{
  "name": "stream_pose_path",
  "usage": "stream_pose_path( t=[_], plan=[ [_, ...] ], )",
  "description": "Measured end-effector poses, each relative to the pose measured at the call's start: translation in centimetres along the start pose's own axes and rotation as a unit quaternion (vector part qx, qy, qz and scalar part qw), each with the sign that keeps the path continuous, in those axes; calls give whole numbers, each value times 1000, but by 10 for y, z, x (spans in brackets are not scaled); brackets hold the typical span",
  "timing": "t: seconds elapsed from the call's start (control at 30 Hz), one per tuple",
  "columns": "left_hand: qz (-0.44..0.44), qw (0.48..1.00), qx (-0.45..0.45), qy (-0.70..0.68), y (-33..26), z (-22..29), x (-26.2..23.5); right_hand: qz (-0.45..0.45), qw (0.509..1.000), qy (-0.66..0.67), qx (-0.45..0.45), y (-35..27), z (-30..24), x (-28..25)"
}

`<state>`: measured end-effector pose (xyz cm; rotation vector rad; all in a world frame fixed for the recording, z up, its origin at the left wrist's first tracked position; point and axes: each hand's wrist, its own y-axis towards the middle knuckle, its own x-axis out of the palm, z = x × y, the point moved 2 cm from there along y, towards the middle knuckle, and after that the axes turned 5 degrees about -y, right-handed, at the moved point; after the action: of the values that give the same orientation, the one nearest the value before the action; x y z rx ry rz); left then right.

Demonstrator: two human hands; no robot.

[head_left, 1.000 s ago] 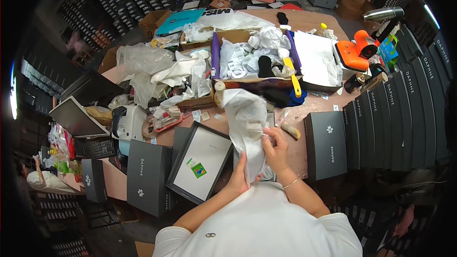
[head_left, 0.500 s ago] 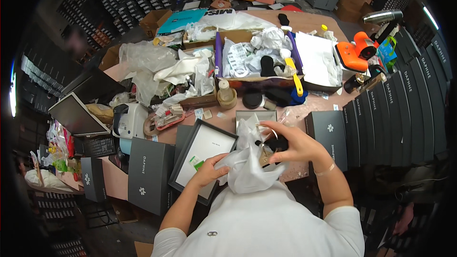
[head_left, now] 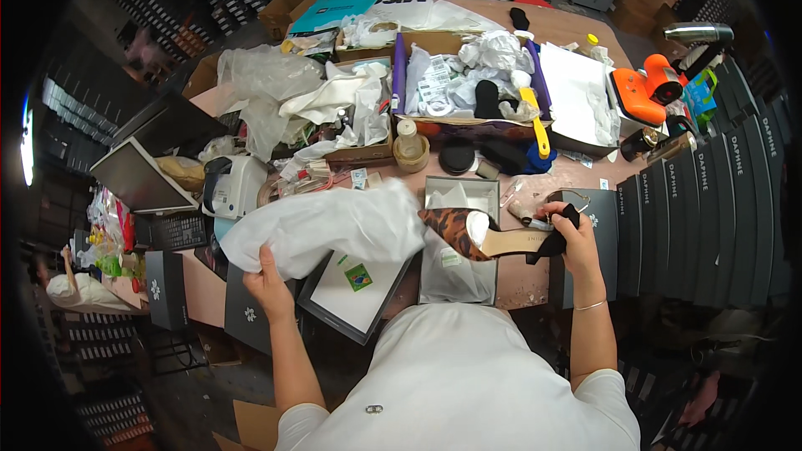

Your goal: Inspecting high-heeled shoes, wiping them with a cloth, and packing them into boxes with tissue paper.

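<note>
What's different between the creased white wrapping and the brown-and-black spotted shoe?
The creased white wrapping is plain, but the brown-and-black spotted shoe has a pattern. The wrapping looks limp, while the shoe looks firm. The left hand holds the wrapping; the right hand holds the shoe. Both are held up in the air.

A shoe stockroom; rows of dark boxes (head_left: 708, 209), a leopard-print shoe (head_left: 511, 241) and a cluttered worktable (head_left: 525, 284) show it
</note>
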<state>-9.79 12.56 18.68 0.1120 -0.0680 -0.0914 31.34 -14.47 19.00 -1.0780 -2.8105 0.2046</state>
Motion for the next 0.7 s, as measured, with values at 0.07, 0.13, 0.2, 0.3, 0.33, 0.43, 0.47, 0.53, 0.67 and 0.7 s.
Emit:
stream_pose_path(
  t=[0.07, 0.13, 0.2, 0.3, 0.33, 0.43, 0.47, 0.53, 0.67, 0.7],
  plan=[
    [-78, 928, 237, 275, -14, 31, 39, 38, 996, -78, -26, -4, 5, 8],
    [-465, 742, 224, 428, -23, -7, 69, 68, 994, -78, -23, -11, 3, 35],
    [-617, 619, -123, 470, -37, -26, 88, 97, 992, -63, -48, -23, 7, 56],
    [-348, 872, -314, -143, -90, -49, 119, 59, 996, -42, -42, -57, 25, 88],
    [-246, 802, -427, -339, -105, -54, 139, -48, 995, -68, -61, -68, 16, 99],
    [-148, 723, -496, -457, -108, -60, 164, -444, 859, -203, -155, -74, -14, 101],
    [-181, 746, -475, -430, -108, -61, 162, -442, 875, -193, -26, -69, -4, 85],
    [-198, 736, -502, -408, -107, -51, 163, -284, 932, -194, 109, -50, 15, 69],
    [-205, 735, -532, -366, -125, -39, 173, -164, 831, -471, -246, -14, 12, 137],
    [-187, 744, -535, -354, -130, -31, 178, -147, 805, -510, -265, -4, 37, 144]
  ],
)
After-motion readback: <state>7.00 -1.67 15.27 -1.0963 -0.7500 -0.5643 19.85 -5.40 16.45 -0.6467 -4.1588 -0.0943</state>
